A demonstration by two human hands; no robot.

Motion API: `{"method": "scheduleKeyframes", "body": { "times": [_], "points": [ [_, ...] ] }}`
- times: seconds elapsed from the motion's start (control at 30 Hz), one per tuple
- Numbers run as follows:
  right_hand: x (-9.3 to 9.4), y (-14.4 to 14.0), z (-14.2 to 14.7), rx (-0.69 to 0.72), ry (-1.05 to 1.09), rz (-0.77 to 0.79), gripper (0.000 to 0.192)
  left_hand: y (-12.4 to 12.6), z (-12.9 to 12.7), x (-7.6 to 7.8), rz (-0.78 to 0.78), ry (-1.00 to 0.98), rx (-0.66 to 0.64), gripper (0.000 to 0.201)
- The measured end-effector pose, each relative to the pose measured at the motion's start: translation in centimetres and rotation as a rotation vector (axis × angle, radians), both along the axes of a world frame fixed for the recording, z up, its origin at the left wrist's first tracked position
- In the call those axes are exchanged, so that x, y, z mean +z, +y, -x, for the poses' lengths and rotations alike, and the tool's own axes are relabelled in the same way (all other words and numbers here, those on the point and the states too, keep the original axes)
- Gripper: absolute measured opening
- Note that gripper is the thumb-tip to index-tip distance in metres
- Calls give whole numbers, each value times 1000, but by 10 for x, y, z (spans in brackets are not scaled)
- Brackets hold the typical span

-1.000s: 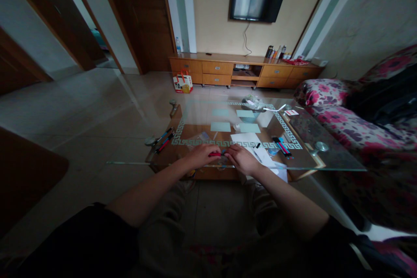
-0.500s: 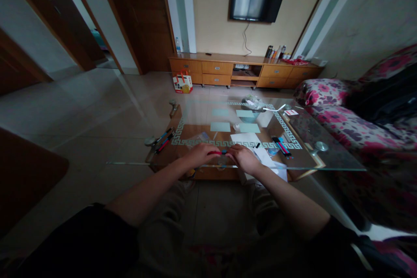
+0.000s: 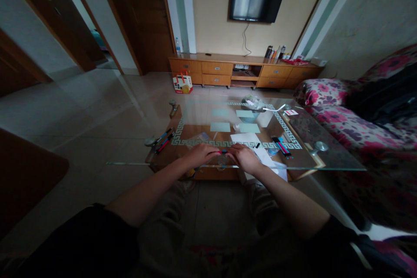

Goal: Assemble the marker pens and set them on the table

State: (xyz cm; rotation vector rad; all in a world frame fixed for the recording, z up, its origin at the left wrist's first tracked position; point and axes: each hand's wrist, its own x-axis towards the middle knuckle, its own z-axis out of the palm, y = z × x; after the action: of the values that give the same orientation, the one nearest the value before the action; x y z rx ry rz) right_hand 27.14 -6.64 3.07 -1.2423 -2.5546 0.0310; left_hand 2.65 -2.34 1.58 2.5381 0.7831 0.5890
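Observation:
A thin red pen (image 3: 220, 152) with a dark part at its right is held level between my two hands, above the near edge of the glass table (image 3: 339, 156). My left hand (image 3: 201, 154) pinches its red end, and the fingers of my right hand (image 3: 243, 158) are closed on the dark end. The fingertips partly hide the pen. To the right of my right hand lie white papers (image 3: 269, 161), a small black piece (image 3: 257, 145) like a cap, and several red, blue and black pens (image 3: 282, 147). More pens (image 3: 164, 140) lie at the table's left side.
Farther back on the table are a basket (image 3: 248, 117) with a plastic bag (image 3: 253, 102) and a white card (image 3: 291, 112). A flowered sofa (image 3: 339, 126) stands at the right. Beyond are a wooden TV cabinet (image 3: 216, 68) and a printed carton bag (image 3: 183, 84).
My left hand has shifted slightly right along the pen, so less of the red barrel shows. The right hand stays almost in place.

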Motion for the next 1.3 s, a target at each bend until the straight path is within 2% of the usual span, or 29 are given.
{"method": "scheduleKeyframes", "body": {
  "times": [0.83, 1.03, 1.17, 1.3],
  "points": [
    [0, -2, 1, -2, 50, -40, 29, 0, 1, 3, 12, -5, -7, 33],
    [-2, 0, -1, -5, 71, -41, 23, -2, 0, 3, 44, -4, -3, 33],
    [-5, 1, -2, -36, 74, -44, 20, -2, -1, 3, 29, -1, 16, 27],
    [-4, 0, -2, -30, 104, -32, 25, -4, 0, 5, 13, 3, 5, 26]
  ]
}}
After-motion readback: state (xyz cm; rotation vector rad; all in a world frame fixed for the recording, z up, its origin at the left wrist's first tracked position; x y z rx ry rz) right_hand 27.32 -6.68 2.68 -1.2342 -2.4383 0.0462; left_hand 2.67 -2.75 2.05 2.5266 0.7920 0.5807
